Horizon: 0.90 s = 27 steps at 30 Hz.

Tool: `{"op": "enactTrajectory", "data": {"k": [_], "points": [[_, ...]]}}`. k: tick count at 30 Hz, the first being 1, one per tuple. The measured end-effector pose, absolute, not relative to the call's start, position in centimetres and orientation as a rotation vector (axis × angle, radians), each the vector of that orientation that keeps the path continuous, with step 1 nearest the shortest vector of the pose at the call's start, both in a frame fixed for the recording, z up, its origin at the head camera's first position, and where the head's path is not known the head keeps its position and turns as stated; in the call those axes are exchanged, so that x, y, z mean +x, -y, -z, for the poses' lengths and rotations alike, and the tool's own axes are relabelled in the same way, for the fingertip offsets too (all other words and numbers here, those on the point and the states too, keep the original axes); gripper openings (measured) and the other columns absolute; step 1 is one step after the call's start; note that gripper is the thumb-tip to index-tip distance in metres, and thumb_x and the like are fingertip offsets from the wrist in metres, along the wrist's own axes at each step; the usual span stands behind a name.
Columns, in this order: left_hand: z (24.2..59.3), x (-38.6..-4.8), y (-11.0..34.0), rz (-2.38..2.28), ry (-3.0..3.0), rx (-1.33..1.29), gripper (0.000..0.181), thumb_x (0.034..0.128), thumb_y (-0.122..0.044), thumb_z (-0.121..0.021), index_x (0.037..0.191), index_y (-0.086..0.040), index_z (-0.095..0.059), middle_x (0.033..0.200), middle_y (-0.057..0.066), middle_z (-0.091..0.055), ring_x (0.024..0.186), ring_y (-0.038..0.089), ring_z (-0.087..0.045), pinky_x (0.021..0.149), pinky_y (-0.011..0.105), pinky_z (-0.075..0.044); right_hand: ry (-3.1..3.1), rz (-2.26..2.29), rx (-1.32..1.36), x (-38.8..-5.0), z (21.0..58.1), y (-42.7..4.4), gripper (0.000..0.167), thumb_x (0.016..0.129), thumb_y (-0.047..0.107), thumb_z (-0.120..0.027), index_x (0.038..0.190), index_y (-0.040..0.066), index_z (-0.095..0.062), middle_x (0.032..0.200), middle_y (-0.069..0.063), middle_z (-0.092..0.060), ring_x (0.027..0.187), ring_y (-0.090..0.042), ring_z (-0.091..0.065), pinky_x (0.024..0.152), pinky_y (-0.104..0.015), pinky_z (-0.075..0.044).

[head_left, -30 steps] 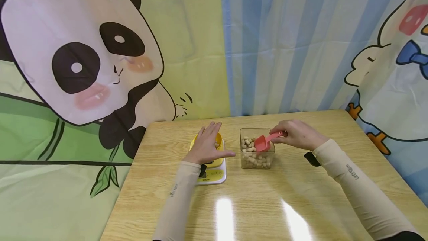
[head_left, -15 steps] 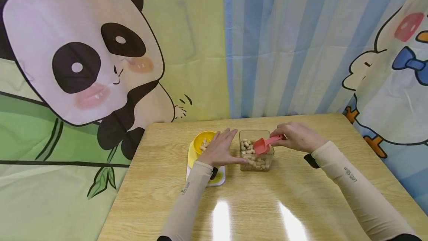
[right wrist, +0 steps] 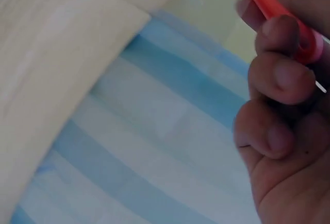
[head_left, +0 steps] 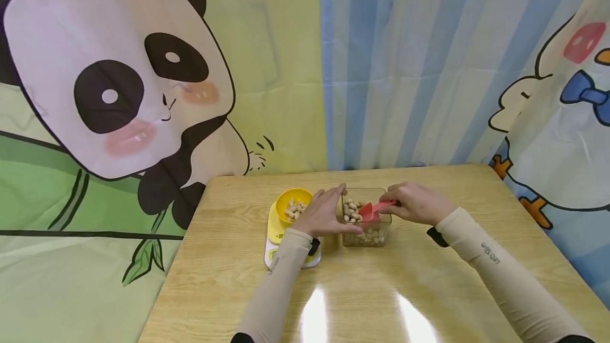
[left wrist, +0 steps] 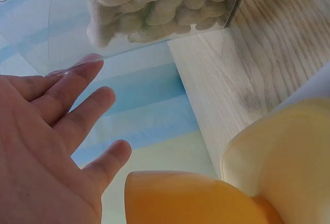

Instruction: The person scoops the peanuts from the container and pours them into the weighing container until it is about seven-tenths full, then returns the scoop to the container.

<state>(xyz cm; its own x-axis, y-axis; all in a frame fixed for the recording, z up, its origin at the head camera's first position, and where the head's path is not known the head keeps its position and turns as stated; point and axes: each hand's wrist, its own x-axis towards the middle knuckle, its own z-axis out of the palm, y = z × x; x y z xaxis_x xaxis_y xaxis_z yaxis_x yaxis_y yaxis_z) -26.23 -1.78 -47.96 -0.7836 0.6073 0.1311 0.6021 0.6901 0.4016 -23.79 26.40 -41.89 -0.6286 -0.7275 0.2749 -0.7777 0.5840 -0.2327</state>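
Note:
Peanuts in shells [head_left: 351,209] partly fill a clear square container [head_left: 387,229] on the table. My left hand [head_left: 321,215] lies along the container's left side, thumb at the front and fingers toward the back corner. In the left wrist view its fingers [left wrist: 85,115] look fairly straight, and a fingertip meets the container's edge. My right hand [head_left: 413,203] grips the handle of a small red scoop [head_left: 369,211], whose head is down in the container among the peanuts. The right wrist view shows curled fingers around the handle [right wrist: 268,2]; the scoop's head is out of that view.
Left of the container, a yellow bowl [head_left: 281,202] with several peanuts sits on a yellow and white kitchen scale [head_left: 275,229], partly hidden by my left arm. The wooden table [head_left: 229,290] meets a printed curtain [head_left: 271,68] at the back.
My left hand has moved right, from over the scale to the container's side, uncovering the bowl. The scoop has gone lower among the peanuts, its head now tilted and partly hidden.

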Motion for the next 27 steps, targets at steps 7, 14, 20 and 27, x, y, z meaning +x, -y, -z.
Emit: {"op": "enactTrajectory", "data": {"k": [7,14,20,27], "points": [[48.0,-26.1,1.6,-0.704,-2.866,1.017,0.114,0.0706,-0.08,-0.072,0.158,-0.019,-0.03,0.148,-0.004,-0.051,0.136,0.02,-0.048,0.123,0.045,-0.02,2.614,-0.721,1.193,-23.6,43.5,-26.4,0.009,0.089,0.013,-0.079,0.098,0.013,-0.078,0.083,0.012,-0.066,0.062,0.001,-0.052,0.055,-0.023,-0.049],[48.1,-26.5,1.6,-0.704,-2.878,0.998,0.115,0.0689,-0.085,-0.068,0.158,-0.022,-0.031,0.15,-0.006,-0.05,0.135,0.02,-0.048,0.121,0.042,-0.023,2.617,-0.872,1.062,-23.4,44.7,-27.3,0.011,0.091,0.017,-0.077,0.102,0.014,-0.078,0.081,0.013,-0.066,0.06,-0.002,-0.053,0.054,-0.024,-0.048],[48.5,-26.5,1.6,-0.706,-2.872,0.992,0.119,0.0665,-0.092,-0.061,0.158,-0.023,-0.03,0.15,-0.007,-0.049,0.136,0.02,-0.048,0.121,0.042,-0.024,2.609,-1.005,0.909,-22.6,45.9,-27.6,0.015,0.094,0.023,-0.075,0.107,0.018,-0.077,0.081,0.009,-0.068,0.059,-0.006,-0.054,0.053,-0.025,-0.047],[48.5,-26.4,1.8,-0.737,-2.873,0.978,0.118,0.0677,-0.085,-0.068,0.158,-0.02,-0.031,0.149,-0.006,-0.051,0.134,0.02,-0.049,0.121,0.042,-0.025,2.625,-1.087,0.767,-22.3,46.3,-27.2,0.017,0.094,0.025,-0.075,0.109,0.019,-0.077,0.084,0.008,-0.069,0.061,-0.009,-0.055,0.054,-0.027,-0.047]]}}
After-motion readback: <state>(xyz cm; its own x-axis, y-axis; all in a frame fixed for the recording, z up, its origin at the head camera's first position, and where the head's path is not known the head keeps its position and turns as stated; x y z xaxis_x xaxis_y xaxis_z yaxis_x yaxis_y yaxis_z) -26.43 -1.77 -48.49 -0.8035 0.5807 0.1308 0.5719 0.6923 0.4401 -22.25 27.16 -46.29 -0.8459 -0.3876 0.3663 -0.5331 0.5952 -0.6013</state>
